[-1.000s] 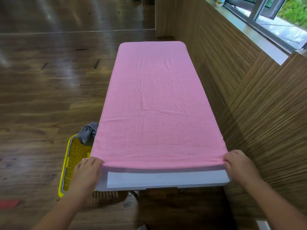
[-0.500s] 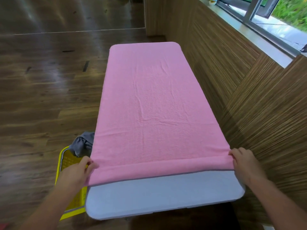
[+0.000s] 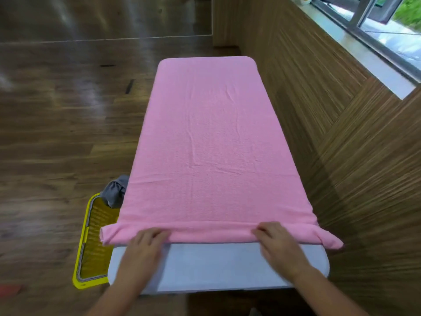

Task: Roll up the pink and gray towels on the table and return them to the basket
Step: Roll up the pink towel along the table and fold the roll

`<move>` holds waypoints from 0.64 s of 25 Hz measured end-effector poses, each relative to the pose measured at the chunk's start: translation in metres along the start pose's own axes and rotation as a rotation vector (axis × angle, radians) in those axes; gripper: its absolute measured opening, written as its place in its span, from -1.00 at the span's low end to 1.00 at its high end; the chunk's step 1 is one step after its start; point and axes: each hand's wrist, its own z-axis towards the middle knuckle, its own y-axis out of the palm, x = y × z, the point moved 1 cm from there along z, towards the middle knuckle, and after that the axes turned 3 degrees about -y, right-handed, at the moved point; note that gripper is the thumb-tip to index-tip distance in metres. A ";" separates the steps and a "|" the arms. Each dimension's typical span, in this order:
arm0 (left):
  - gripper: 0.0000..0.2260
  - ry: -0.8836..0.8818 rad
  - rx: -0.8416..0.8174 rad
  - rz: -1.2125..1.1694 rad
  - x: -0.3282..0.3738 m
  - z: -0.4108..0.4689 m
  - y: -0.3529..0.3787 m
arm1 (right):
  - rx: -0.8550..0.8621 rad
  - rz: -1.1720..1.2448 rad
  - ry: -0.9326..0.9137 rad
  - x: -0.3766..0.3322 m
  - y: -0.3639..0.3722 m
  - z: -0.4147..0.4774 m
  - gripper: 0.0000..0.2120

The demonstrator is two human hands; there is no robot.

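Observation:
A pink towel [image 3: 209,144] lies flat along the long white table [image 3: 216,265] and covers most of it. Its near end is turned over into a low roll [image 3: 209,233] whose two ends stick out past the table's sides. My left hand [image 3: 143,247] presses on the roll left of its middle, fingers curled over the fold. My right hand [image 3: 278,245] holds the roll right of its middle in the same way. A gray towel [image 3: 115,190] hangs crumpled over the far end of the yellow basket [image 3: 84,247].
The yellow basket stands on the wooden floor [image 3: 57,133] against the table's left side. A wood-panelled wall [image 3: 353,156] runs close along the table's right side, with a window ledge [image 3: 364,46] above it. A red scrap [image 3: 9,290] lies on the floor at bottom left.
My hands moved in from the towel's near corners toward the middle. The near edge went from a flat fold to a low roll, farther up the table, baring more white tabletop.

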 end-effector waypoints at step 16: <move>-0.74 -0.156 0.042 0.029 -0.097 0.002 -0.042 | -0.184 0.049 0.488 0.109 -0.072 -0.021 -0.78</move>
